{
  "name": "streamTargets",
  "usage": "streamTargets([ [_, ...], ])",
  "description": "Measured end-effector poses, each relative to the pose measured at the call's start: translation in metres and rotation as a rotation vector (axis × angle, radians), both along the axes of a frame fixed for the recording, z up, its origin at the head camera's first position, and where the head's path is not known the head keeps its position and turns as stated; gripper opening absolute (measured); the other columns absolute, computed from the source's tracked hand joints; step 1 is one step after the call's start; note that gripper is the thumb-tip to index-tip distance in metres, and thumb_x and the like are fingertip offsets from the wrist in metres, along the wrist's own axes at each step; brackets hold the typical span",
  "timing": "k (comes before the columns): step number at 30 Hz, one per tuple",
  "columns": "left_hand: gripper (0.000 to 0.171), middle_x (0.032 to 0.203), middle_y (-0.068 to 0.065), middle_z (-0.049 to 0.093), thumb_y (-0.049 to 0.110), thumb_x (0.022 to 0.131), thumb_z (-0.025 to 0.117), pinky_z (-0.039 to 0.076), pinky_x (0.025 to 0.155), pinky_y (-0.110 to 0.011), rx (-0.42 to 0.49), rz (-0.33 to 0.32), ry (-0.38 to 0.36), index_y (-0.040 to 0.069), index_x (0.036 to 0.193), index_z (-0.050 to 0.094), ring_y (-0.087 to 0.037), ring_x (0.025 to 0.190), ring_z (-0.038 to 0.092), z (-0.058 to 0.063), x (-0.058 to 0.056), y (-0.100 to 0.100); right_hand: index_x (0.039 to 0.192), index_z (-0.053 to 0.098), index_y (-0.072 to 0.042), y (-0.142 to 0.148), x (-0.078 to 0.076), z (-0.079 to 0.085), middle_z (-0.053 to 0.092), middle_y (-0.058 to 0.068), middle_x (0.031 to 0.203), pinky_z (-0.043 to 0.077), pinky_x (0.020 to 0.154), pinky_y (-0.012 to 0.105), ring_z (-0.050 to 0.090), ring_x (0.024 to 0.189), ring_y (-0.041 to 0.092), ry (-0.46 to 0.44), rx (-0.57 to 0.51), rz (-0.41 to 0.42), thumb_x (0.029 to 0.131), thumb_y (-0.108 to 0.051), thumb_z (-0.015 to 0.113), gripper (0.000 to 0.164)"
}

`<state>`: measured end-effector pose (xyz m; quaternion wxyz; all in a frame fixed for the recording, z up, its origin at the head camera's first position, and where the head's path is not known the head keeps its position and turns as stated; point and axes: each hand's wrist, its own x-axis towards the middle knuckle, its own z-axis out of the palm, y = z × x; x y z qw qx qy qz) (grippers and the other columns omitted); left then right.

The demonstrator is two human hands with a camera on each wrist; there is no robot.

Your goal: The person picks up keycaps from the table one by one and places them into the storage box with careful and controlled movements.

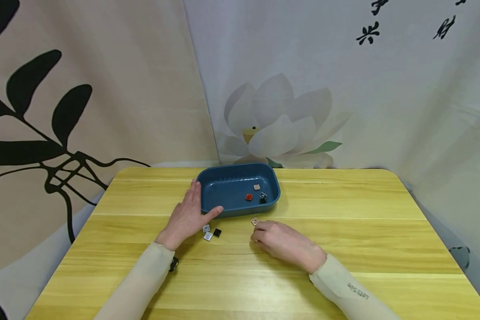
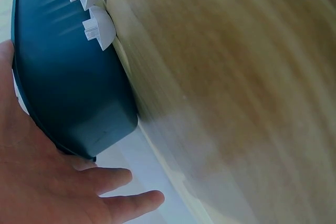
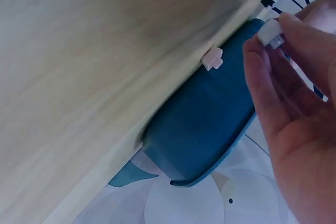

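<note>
My left hand (image 1: 186,218) lies along the left end of a blue tray (image 1: 220,214), fingers straight and spread, thumb near the front rim. Between thumb and finger, my right hand (image 3: 294,87) pinches a small white square cap with a stem (image 3: 270,32); in the head view that hand hides it. Just beyond its fingertips, a pale pink cap (image 1: 254,221) sits on the table, stem up. Below my left thumb are two white caps (image 1: 208,236) and a black cap (image 1: 217,232).
Inside the tray are a pale pink cap (image 1: 257,187), a red cap (image 1: 249,197), a whitish cap (image 1: 263,195) and a black cap (image 1: 262,201). The wooden table (image 1: 344,213) ends at a printed curtain (image 1: 304,66) behind the tray.
</note>
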<state>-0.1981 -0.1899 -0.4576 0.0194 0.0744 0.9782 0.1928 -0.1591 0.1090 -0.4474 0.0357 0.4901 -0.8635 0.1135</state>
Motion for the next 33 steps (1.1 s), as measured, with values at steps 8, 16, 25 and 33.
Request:
streamTargets([
  [8,0.121,0.172,-0.022,0.002,0.081,0.091,0.048,0.03,0.109,-0.076,0.003,0.001,-0.004,-0.006,0.163,0.006,-0.046,0.154,0.02,0.001,0.0,0.0,0.109,0.078,-0.008,0.004,-0.002,0.007,0.072,0.003,0.112,0.056,0.096,0.03,0.07,0.108,0.017,0.035,-0.148,-0.01,0.096,-0.011,0.075,0.014],
  [16,0.121,0.172,-0.022,0.002,0.08,0.092,0.05,0.03,0.109,-0.077,0.004,0.003,-0.003,-0.006,0.163,0.006,-0.046,0.154,0.02,0.001,0.001,0.001,0.11,0.078,-0.009,0.006,-0.008,0.016,0.068,-0.001,0.108,0.057,0.089,0.025,0.066,0.098,0.013,0.079,-0.255,-0.051,0.094,-0.01,0.078,0.016],
  [25,0.12,0.172,-0.021,0.001,0.08,0.092,0.049,0.029,0.109,-0.077,0.005,0.001,-0.005,-0.006,0.163,0.005,-0.046,0.154,0.019,0.001,0.0,0.0,0.112,0.078,-0.005,0.006,-0.02,0.03,0.07,0.006,0.113,0.058,0.09,0.031,0.068,0.103,0.02,0.153,-0.395,-0.174,0.091,-0.008,0.08,0.021],
  [33,0.122,0.172,-0.02,0.0,0.082,0.091,0.048,0.029,0.109,-0.077,0.009,0.005,-0.013,-0.005,0.163,0.005,-0.045,0.155,0.019,0.001,0.0,0.0,0.117,0.077,-0.005,0.001,-0.032,0.037,0.069,0.008,0.117,0.058,0.088,0.03,0.069,0.103,0.02,0.142,-0.434,-0.223,0.095,-0.013,0.076,0.023],
])
